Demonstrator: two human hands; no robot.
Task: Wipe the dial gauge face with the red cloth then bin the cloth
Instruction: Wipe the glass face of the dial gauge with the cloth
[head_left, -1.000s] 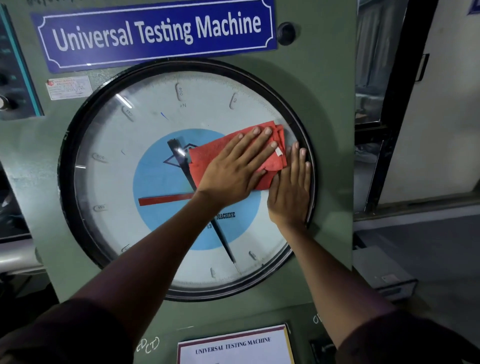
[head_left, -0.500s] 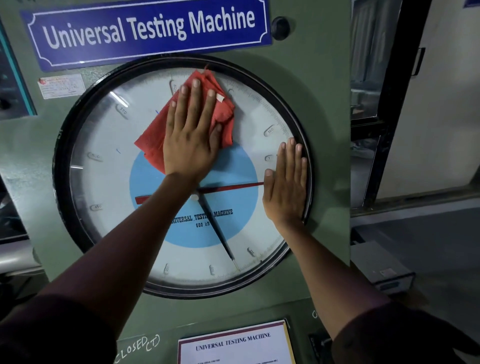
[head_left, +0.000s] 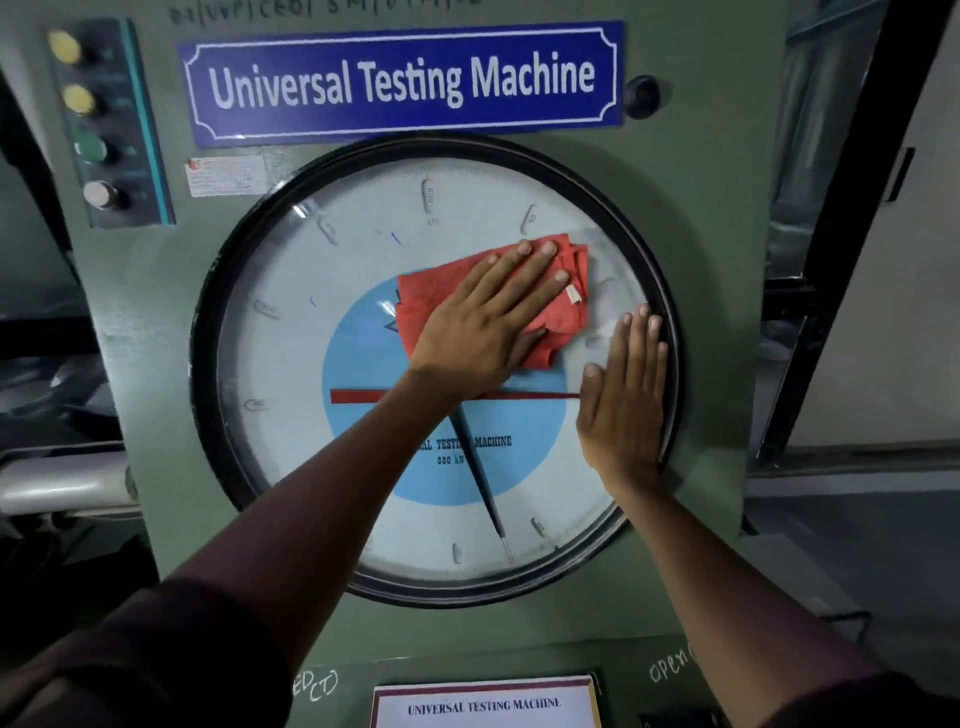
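Observation:
The large round dial gauge face is set in the green front of the machine, with a black rim, a blue centre disc and red and black pointers. My left hand lies flat on the red cloth and presses it against the glass, up and right of the centre. A small white tag shows at the cloth's right edge. My right hand rests flat on the glass at the dial's right rim, fingers apart, holding nothing. No bin is in view.
A blue "Universal Testing Machine" sign hangs above the dial, with a black knob to its right. A panel of coloured buttons sits at upper left. A white label is below. A dark door frame stands to the right.
My left hand has swept the red cloth from the top of the dial down and right toward the right rim. My right hand has stayed at the right rim.

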